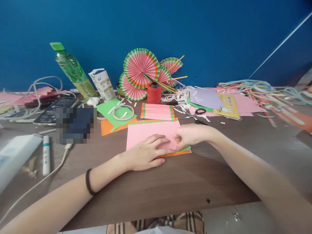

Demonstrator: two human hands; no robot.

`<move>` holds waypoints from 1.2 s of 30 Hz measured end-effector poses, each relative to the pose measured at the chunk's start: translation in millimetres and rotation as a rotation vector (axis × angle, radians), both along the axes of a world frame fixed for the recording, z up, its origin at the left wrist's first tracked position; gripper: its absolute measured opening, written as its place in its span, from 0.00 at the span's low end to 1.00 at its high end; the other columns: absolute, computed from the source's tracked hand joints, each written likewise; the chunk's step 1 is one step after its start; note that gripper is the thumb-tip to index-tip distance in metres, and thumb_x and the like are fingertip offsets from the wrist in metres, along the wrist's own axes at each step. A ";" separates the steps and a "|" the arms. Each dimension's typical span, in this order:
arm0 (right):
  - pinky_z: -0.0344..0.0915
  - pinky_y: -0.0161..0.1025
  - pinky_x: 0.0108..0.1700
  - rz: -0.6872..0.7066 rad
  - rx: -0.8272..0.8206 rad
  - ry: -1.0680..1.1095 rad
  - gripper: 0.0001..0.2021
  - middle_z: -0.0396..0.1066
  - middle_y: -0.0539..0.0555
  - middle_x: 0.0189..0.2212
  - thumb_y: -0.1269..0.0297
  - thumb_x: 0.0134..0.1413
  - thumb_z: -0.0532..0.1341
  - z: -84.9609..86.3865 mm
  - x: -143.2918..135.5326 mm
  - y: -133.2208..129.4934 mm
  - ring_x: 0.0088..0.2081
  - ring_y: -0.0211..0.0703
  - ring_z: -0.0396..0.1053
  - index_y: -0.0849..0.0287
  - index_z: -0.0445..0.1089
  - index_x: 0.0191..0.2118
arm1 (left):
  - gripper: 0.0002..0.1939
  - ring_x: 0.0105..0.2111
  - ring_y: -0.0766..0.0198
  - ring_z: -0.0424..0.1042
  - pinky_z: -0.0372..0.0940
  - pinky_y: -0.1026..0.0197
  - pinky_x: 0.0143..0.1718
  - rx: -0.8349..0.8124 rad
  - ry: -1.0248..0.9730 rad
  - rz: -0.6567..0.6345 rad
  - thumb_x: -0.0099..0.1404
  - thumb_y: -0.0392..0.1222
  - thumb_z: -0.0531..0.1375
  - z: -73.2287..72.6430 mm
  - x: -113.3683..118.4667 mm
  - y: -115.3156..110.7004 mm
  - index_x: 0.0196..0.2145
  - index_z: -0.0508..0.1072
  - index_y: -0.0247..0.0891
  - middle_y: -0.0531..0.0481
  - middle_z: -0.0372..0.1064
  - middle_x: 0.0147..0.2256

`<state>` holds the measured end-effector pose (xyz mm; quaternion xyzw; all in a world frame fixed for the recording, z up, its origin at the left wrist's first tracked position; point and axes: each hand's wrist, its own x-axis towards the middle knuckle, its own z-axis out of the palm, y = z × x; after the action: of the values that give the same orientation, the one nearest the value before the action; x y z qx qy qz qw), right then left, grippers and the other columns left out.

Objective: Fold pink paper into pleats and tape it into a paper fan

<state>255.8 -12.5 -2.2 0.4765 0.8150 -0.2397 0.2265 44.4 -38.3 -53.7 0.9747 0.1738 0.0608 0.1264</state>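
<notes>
A pink sheet point(143, 133) lies on the table over green and orange sheets, whose edges point(179, 153) show along the right and near sides. My left hand point(149, 151) rests flat on the pink sheet's near part, fingers spread and pointing right. My right hand point(187, 136) is curled at the right end of the stack, its fingertips pressed together near the sheet's edge; what they hold, if anything, is hidden. Just behind the stack lies a pleated pink, orange and green strip point(158, 112).
Behind stand a red thread spool point(154, 93), paper fans point(141, 69), a milk carton point(102, 84) and a green bottle point(74, 73). Black scissors point(200, 111) lie beyond my right hand. A tape roll point(123, 112), phone point(56, 110) and glue stick point(46, 156) are leftward.
</notes>
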 end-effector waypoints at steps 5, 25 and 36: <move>0.48 0.35 0.25 -0.014 0.026 -0.094 0.21 0.66 0.51 0.23 0.43 0.37 0.59 2.5 2.8 1.9 0.26 0.41 0.62 0.59 0.69 0.27 | 0.24 0.60 0.49 0.46 0.45 0.45 0.59 0.009 0.038 -0.005 0.66 0.49 0.47 0.3 0.5 1.0 0.60 0.54 0.48 0.44 0.49 0.60; 0.50 0.36 0.26 -0.268 0.173 -0.206 0.23 0.67 0.51 0.26 0.40 0.33 0.60 -0.4 32.4 -15.4 0.30 0.46 0.65 0.55 0.58 0.26 | 0.24 0.59 0.50 0.47 0.44 0.46 0.59 0.043 0.072 0.009 0.66 0.50 0.46 1.6 -1.2 1.4 0.59 0.55 0.50 0.47 0.49 0.60; 0.51 0.34 0.24 -0.310 0.158 0.014 0.10 0.67 0.49 0.24 0.54 0.45 0.58 8.3 30.2 5.2 0.25 0.39 0.63 0.56 0.62 0.25 | 0.24 0.60 0.51 0.47 0.44 0.47 0.59 0.046 0.075 0.023 0.67 0.48 0.45 4.1 -0.7 -0.6 0.60 0.53 0.50 0.47 0.49 0.61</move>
<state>286.0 -7.3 6.1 0.6110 0.7497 -0.2103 0.1430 43.8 -39.0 -49.6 0.9770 0.1879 0.0297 0.0964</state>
